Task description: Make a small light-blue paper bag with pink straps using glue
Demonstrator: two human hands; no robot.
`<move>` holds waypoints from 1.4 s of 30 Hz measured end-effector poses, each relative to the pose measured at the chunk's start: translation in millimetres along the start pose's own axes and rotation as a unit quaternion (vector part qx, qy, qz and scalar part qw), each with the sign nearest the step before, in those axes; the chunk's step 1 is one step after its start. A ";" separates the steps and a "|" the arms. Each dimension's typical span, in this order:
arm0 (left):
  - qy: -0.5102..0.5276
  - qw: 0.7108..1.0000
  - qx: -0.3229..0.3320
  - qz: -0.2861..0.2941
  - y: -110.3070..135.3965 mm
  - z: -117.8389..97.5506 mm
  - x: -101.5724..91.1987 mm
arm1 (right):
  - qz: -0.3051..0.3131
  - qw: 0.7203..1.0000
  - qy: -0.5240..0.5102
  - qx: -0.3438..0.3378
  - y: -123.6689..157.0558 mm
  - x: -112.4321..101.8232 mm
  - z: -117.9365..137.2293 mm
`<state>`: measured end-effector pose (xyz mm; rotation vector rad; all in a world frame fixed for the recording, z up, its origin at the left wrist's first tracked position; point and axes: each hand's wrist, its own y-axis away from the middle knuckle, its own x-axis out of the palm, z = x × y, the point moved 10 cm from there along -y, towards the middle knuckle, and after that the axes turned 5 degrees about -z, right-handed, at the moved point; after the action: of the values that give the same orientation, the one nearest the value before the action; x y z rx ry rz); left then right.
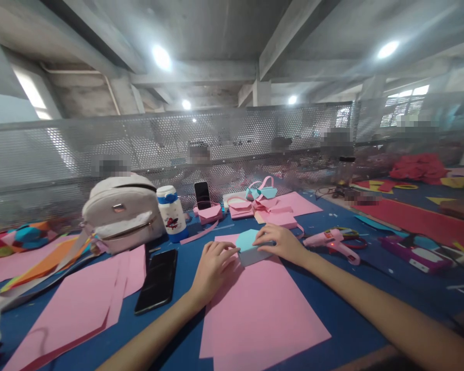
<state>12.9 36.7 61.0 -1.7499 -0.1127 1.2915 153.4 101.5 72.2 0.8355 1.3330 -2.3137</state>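
A light blue folded paper box (251,243) with an angular outline rests on the far end of some pink paper sheets (263,309). On its left side my left hand (215,265) has bent fingers, their tips against the box's edge. From the right, my right hand (280,241) curls over the box's top and side, fingers pressed on it. Between them the two hands hold the box. Parts of both thumbs are hidden. Right of my right hand lies a pink hot glue gun (332,242) with a small lit red light.
Beyond the hands stand pink paper boxes (242,208) and a propped phone (202,195). To the left are a black phone (156,281), pink sheets (81,304), a bottle (171,214) and a white backpack (119,214). A purple object (417,255) lies right. A perforated metal screen (154,144) borders the table.
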 end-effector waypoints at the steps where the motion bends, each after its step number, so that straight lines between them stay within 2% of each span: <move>1: 0.001 1.000 -0.001 -0.001 -0.4 -0.4 -0.4 | -0.004 1.000 -0.003 0.011 1.5 -2.8 -3.2; 8: -0.005 1.000 0.007 -0.018 -4.6 -5.3 -4.0 | -0.048 0.994 -0.054 0.087 13.4 -15.0 -23.7; 14: -0.008 0.999 0.035 -0.027 -5.0 -14.0 -2.5 | -0.056 0.989 -0.086 0.105 13.7 -11.2 -22.6; 29: -0.002 1.000 0.004 0.012 -7.2 -3.3 12.9 | -0.050 0.996 -0.038 0.064 11.7 -10.2 -13.0; 36: 0.031 0.999 -0.023 -0.003 -12.4 6.7 14.8 | -0.058 0.997 0.047 0.024 11.3 -6.1 -5.5; 42: 0.054 0.996 -0.064 -0.027 -17.2 18.8 16.1 | -0.046 0.991 0.119 -0.028 6.8 7.1 6.0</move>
<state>12.4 66.9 61.5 -1.9087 -0.1834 1.1710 149.8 92.9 65.4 1.0800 1.5575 -2.2905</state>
